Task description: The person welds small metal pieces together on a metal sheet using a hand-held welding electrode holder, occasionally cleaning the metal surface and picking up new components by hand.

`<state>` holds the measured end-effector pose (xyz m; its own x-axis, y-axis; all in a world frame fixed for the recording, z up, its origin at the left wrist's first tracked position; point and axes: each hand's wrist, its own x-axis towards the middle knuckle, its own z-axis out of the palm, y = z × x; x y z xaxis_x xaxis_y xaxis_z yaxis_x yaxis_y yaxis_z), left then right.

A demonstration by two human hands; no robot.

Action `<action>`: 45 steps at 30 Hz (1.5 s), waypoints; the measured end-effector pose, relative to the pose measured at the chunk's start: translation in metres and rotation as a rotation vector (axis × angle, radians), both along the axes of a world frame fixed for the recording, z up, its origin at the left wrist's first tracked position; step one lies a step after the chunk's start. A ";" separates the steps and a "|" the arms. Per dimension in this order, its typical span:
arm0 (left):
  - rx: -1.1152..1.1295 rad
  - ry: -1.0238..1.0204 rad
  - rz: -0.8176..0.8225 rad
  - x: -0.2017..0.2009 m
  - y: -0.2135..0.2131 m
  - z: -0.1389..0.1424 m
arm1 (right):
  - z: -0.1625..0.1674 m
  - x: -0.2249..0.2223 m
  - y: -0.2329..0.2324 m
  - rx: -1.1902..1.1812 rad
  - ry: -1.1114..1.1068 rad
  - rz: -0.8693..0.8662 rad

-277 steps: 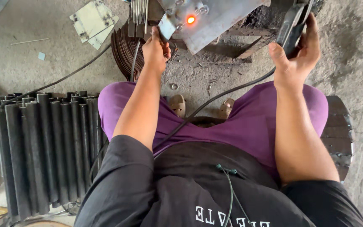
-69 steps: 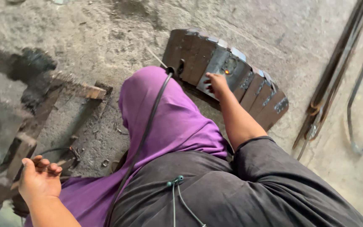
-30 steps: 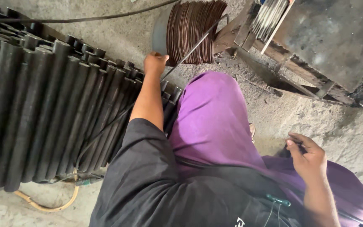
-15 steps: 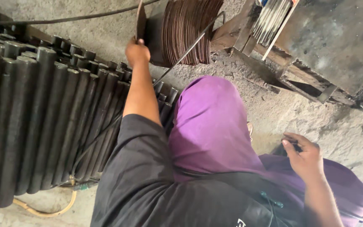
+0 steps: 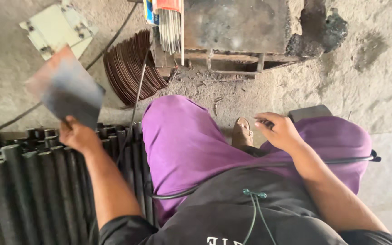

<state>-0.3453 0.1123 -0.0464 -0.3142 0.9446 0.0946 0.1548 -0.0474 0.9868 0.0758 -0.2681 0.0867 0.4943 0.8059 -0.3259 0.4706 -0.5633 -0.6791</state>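
My left hand (image 5: 77, 134) grips a flat, rusty square metal plate (image 5: 65, 86) by its lower corner and holds it up over the dark steel rods (image 5: 28, 181) on my left. My right hand (image 5: 280, 131) rests on my purple-trousered right knee (image 5: 336, 136), fingers loosely curled, holding nothing that I can see. A black cable (image 5: 345, 160) runs across my lap below that hand.
A fanned stack of thin rusty plates (image 5: 130, 68) leans on the concrete floor ahead. A bundle of welding rods (image 5: 171, 27) lies on a metal work stand (image 5: 232, 31). Pale hinged plates (image 5: 57, 29) lie at the far left. A sandalled foot (image 5: 242, 132) sits between my knees.
My left hand has pulled one plate off the stack and drawn it back to the left over the rods. My right hand stays on my knee; the view has swung round.
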 end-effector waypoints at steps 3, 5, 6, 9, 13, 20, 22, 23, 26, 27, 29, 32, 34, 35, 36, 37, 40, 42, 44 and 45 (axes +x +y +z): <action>0.142 -0.234 -0.069 -0.002 0.020 0.053 | -0.011 -0.005 0.016 0.070 0.020 0.041; 0.181 -0.402 -0.214 -0.001 0.027 0.093 | -0.018 -0.010 0.024 0.122 0.060 0.038; 0.227 -0.384 -0.275 0.008 0.031 0.110 | -0.020 -0.011 0.028 0.148 0.080 0.038; 0.374 -0.216 -0.408 0.055 0.044 0.154 | -0.025 -0.015 0.035 0.184 0.085 0.049; 0.309 0.272 -0.639 0.162 0.034 0.186 | -0.025 -0.016 0.045 0.190 0.174 0.021; 0.947 1.092 -1.094 0.300 -0.003 0.158 | -0.013 -0.024 0.062 0.260 0.257 -0.006; 0.957 1.222 -1.153 0.301 -0.007 0.130 | -0.006 -0.022 0.058 0.334 0.197 0.047; 0.935 1.211 -1.136 0.300 -0.009 0.115 | -0.002 -0.020 0.055 0.397 0.160 0.081; 0.904 1.149 -1.102 0.294 -0.009 0.080 | 0.008 -0.013 0.050 0.419 0.244 0.033; 0.901 1.102 -1.082 0.293 -0.009 0.073 | 0.012 -0.006 0.050 0.396 0.297 0.004; 0.887 1.008 -1.068 0.291 -0.011 0.064 | 0.023 0.010 0.052 0.427 0.280 -0.023; 0.919 0.941 -1.074 0.289 -0.010 0.065 | 0.044 0.042 0.065 0.403 0.160 -0.073; 0.974 0.986 -1.085 0.283 -0.012 0.068 | 0.060 0.064 0.080 0.337 0.054 -0.136; 0.977 0.972 -1.084 0.281 -0.013 0.069 | 0.065 0.075 0.091 0.290 0.005 -0.177; 0.979 0.959 -1.084 0.279 -0.014 0.070 | 0.069 0.084 0.103 0.305 0.010 -0.248; 0.981 0.946 -1.082 0.277 -0.016 0.071 | 0.072 0.094 0.117 0.321 0.015 -0.317; 0.995 0.961 -1.083 0.274 -0.020 0.075 | 0.069 0.134 0.165 0.354 -0.078 -0.414; 0.968 0.926 -1.091 0.274 -0.022 0.077 | 0.064 0.168 0.199 0.497 -0.272 -0.406; 0.924 0.900 -1.115 0.273 -0.026 0.080 | 0.056 0.196 0.229 0.509 -0.440 -0.418; 0.895 0.891 -1.133 0.272 -0.027 0.082 | 0.051 0.206 0.246 0.389 -0.439 -0.497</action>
